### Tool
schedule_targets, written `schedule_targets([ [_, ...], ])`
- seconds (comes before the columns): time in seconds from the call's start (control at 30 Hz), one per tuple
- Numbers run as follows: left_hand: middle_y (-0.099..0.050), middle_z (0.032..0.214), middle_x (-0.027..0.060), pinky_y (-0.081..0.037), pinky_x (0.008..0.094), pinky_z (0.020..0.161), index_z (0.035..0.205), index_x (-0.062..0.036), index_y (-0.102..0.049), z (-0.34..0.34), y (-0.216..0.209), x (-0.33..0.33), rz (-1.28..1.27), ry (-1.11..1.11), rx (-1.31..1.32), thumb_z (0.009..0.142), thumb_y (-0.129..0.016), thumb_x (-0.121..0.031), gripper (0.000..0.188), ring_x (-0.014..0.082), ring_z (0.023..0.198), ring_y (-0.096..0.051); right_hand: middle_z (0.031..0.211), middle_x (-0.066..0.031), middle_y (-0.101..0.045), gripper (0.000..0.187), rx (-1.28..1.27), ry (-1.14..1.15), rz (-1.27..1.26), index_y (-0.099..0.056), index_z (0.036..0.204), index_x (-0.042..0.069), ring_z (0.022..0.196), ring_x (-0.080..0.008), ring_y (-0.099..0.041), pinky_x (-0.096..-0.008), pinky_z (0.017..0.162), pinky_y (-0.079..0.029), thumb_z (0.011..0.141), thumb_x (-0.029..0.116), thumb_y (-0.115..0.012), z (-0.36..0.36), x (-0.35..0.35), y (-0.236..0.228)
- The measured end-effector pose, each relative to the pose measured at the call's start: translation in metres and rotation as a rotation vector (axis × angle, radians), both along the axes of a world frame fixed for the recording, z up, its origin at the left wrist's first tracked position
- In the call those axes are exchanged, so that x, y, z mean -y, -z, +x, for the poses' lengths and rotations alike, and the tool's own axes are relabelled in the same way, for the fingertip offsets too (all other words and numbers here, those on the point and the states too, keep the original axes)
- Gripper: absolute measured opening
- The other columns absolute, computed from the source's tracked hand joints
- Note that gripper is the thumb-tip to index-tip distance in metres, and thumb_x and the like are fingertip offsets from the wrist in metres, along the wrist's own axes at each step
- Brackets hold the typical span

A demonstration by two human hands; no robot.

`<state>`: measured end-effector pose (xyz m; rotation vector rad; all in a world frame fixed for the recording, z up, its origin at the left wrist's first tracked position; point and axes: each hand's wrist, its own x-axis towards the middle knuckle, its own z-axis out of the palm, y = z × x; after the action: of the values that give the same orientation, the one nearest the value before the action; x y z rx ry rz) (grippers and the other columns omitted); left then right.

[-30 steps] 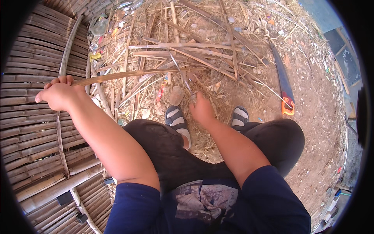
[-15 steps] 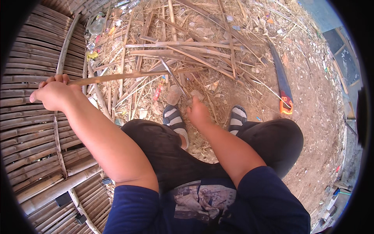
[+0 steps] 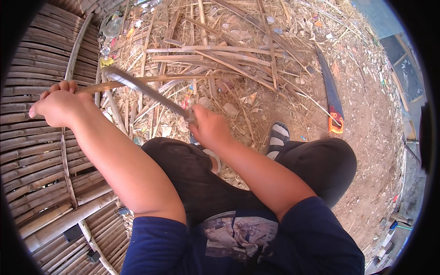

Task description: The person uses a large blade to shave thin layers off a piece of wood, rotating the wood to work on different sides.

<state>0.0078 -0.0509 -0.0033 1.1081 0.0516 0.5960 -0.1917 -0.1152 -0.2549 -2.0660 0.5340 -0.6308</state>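
Head view, looking down past my own knees. My left hand (image 3: 57, 103) is shut tight around the near end of a split bamboo strip (image 3: 172, 78), which runs off to the right, its far end over the litter of other bamboo pieces (image 3: 224, 57). My right hand (image 3: 211, 126), below the strip, is fisted on the handle of a long knife (image 3: 151, 93); the blade slants up and left, crossing the strip in view. Whether steel meets bamboo I cannot tell.

Containers: well above the strip's left part, a clear plastic vessel or bag (image 3: 111, 28), crumpled-looking; which of the two, and what it holds, I cannot make out. Just above the strip's held end, a yellow scrap (image 3: 106, 62), plastic by its look.

Writing: just below the strip, partly among straw, a small red wrapper (image 3: 186, 100), its print too small to read. Far below the strip, my navy shirt (image 3: 321, 229) carries a pale picture panel (image 3: 240, 236) on the chest, folded and blurred.

Also noted: well right of the strip, a handsaw (image 3: 329, 82) with an orange grip, on bare dirt. Left of the strip, a wall of bamboo slats (image 3: 41, 151). Below its far end, my right sandal (image 3: 277, 141), grey-banded, on the ground.
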Motion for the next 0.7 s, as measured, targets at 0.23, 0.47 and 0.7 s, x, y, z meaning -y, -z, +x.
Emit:
schedule_targets([
  [0.23, -0.041, 0.067, 0.0032, -0.028, 0.0303, 0.049, 0.087, -0.0073, -0.041, 0.004, 0.001, -0.004, -0.004, -0.001, -0.017, 0.106, -0.014, -0.055, 0.059, 0.0163, 0.054, -0.030, 0.089, -0.0278, -0.068, 0.032, -0.458, 0.248, 0.186, -0.051, 0.109, 0.001, 0.084, -0.0468, -0.067, -0.0544, 0.073, -0.053, 0.085, 0.016, -0.066, -0.027, 0.035, 0.076],
  [0.47, -0.036, 0.065, 0.0025, -0.025, 0.0301, 0.047, 0.084, -0.0071, -0.039, -0.006, -0.005, 0.008, -0.023, 0.032, 0.049, 0.107, -0.017, -0.051, 0.054, 0.0161, 0.053, -0.026, 0.088, -0.0231, -0.067, 0.036, -0.128, 0.082, 0.085, -0.053, 0.113, 0.005, 0.082, -0.0455, -0.066, -0.0529, 0.070, -0.052, 0.084, 0.018, -0.069, -0.007, 0.015, 0.004],
  [0.7, -0.039, 0.066, 0.0035, -0.027, 0.0305, 0.047, 0.086, -0.0059, -0.041, -0.010, -0.008, 0.004, 0.004, -0.023, 0.003, 0.107, -0.017, -0.051, 0.056, 0.0165, 0.053, -0.029, 0.089, -0.0259, -0.067, 0.038, -0.302, 0.225, 0.144, -0.051, 0.116, 0.003, 0.084, -0.0468, -0.066, -0.0527, 0.073, -0.053, 0.084, 0.015, -0.068, -0.022, 0.008, 0.084],
])
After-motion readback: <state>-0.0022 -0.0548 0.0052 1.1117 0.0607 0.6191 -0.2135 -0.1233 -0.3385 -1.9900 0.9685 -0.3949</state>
